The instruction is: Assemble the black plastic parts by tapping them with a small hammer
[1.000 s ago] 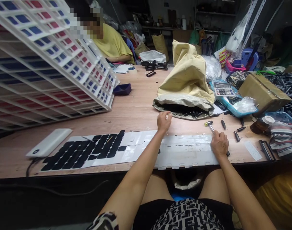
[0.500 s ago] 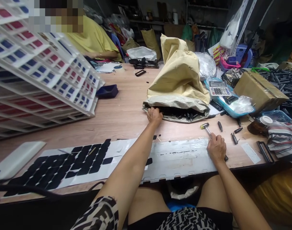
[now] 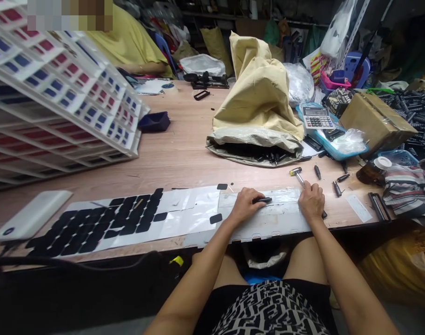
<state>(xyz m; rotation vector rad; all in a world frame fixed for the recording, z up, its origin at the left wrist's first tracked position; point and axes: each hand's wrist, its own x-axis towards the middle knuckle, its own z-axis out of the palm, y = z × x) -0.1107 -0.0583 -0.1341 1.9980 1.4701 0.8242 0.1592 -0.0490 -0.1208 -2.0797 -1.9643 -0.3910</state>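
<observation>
My left hand (image 3: 246, 204) is closed around a small black tube-shaped part (image 3: 262, 200), held over the white board (image 3: 282, 223) in front of me. In my right hand (image 3: 312, 200) is a small hammer (image 3: 298, 176); its yellow-tipped head points away from me and the handle's end shows below my fist. That fist rests by the board's right end. Beyond my hands lies a cream sack (image 3: 257, 104), its mouth facing me with black parts inside. Several loose black parts (image 3: 317, 172) are scattered right of the hammer.
Black adhesive-like pads (image 3: 83, 228) lie on a white sheet at left, beside a white oblong device (image 3: 34, 216). A large white plastic crate (image 3: 125, 139) stands behind them. At right are a calculator (image 3: 317, 118), a cardboard box (image 3: 376, 123) and a lidded jar (image 3: 372, 172). A person in yellow sits at far left.
My left hand has come back from the sack's mouth to the white board, now with a black part in it. My right hand keeps hold of the hammer.
</observation>
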